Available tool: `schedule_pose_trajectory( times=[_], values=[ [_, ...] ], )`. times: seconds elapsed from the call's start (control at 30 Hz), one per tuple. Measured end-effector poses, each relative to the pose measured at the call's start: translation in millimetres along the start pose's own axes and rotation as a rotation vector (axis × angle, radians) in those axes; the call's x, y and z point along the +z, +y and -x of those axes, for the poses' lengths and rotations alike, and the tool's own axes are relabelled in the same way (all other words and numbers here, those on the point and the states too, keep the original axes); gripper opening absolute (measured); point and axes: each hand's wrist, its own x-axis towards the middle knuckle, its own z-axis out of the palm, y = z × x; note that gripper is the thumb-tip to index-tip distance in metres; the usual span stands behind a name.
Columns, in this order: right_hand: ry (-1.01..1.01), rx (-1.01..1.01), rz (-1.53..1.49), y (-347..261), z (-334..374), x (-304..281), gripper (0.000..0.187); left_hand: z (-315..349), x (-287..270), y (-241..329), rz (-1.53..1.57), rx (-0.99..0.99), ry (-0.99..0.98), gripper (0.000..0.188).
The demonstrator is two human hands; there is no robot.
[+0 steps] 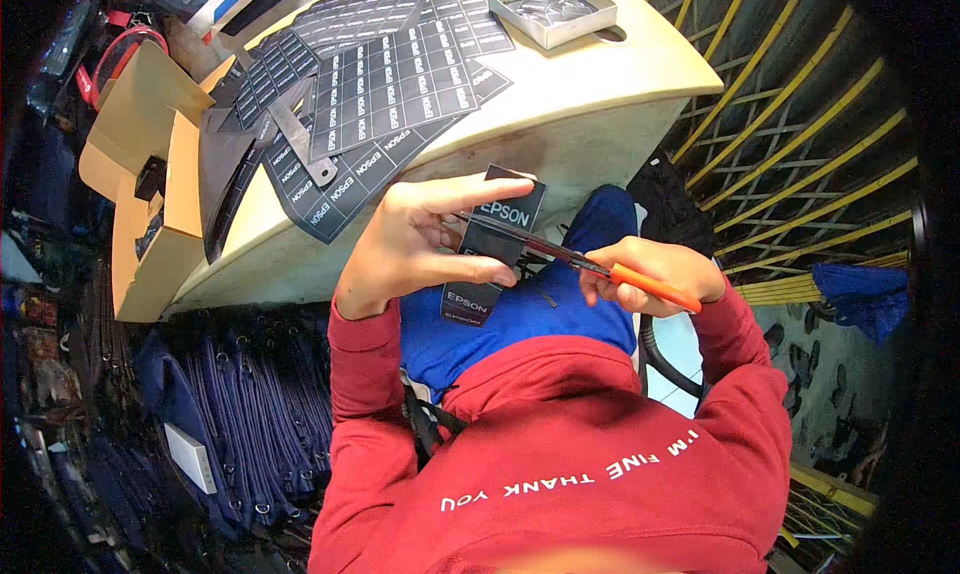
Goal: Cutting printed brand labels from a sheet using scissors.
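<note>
Above my lap, my left hand grips a narrow strip of black labels printed in white, pinched between thumb and fingers. The strip hangs at a slight tilt, with its lower end below my thumb. My right hand is closed around a pair of scissors with orange handles. Their dark blades point left and reach the strip between my left thumb and forefinger. Whether the blades are parted there is hard to make out.
On the pale table ahead lie several black label sheets, a metal ruler and a shallow box of small dark pieces. An open cardboard box stands left. Navy straps hang below; a yellow folding gate is right.
</note>
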Motion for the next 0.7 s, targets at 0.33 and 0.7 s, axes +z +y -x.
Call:
schedule_pose_trajectory(
  times=[0.33, 0.7],
  values=[
    [0.029, 0.007, -0.005, 10, 2, 5, 0.051, -1, 2, 1, 0.048, 0.016, 0.005, 0.067],
    [0.019, 0.057, -0.005, 8, 1, 5, 0.051, 0, 2, -2, -0.015, 0.037, 0.02, 0.066]
  ],
)
